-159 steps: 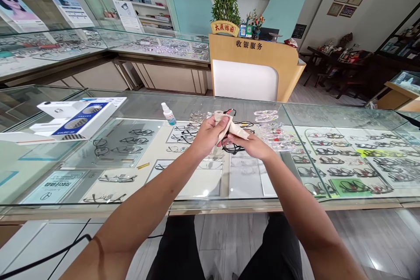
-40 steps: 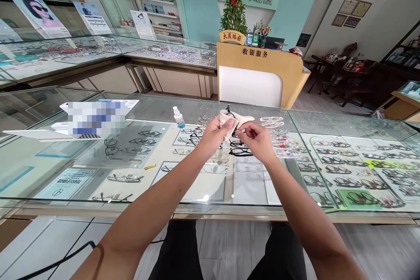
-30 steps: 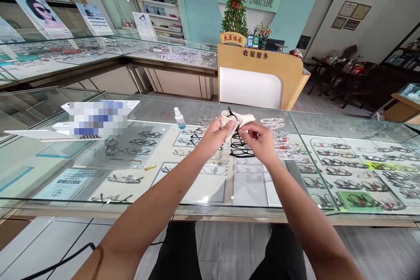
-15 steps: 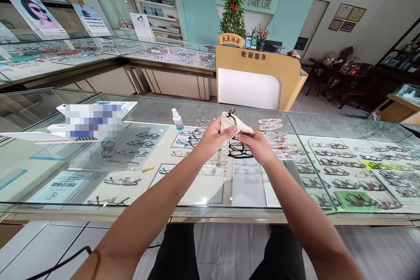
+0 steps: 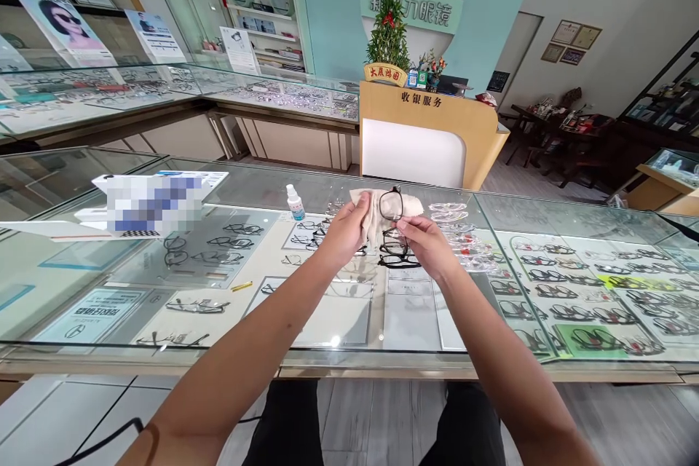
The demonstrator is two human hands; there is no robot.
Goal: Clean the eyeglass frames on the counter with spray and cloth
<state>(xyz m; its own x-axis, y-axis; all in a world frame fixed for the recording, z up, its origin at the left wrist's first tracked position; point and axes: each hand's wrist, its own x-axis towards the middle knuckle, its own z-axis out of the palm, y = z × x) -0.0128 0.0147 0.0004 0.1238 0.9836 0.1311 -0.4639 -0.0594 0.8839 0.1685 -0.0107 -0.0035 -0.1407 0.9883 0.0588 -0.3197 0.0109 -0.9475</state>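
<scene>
Above the glass counter, my left hand [image 5: 348, 231] is closed on a pale cloth [image 5: 372, 224] that hangs in folds. The fingers of my right hand [image 5: 429, 242] pinch a pair of black-framed glasses [image 5: 392, 205]. One lens stands upright in front of the cloth, which spreads out behind it on both sides. Just below my hands, more black-framed glasses [image 5: 400, 261] show on or under the glass top; which of the two I cannot tell. A white spray bottle [image 5: 295, 204] with a blue lower part stands on the counter, left of my left hand.
The glass counter [image 5: 338, 358] holds rows of eyeglasses, with clear-framed ones [image 5: 448, 212] right of my hands. A white folded card or box [image 5: 98, 222] lies at the left. A wooden reception desk [image 5: 431, 113] with plants stands beyond the counter.
My left hand has moved slightly left with the cloth, which has opened away from the glasses. One lens is now uncovered, held upright in my right hand.
</scene>
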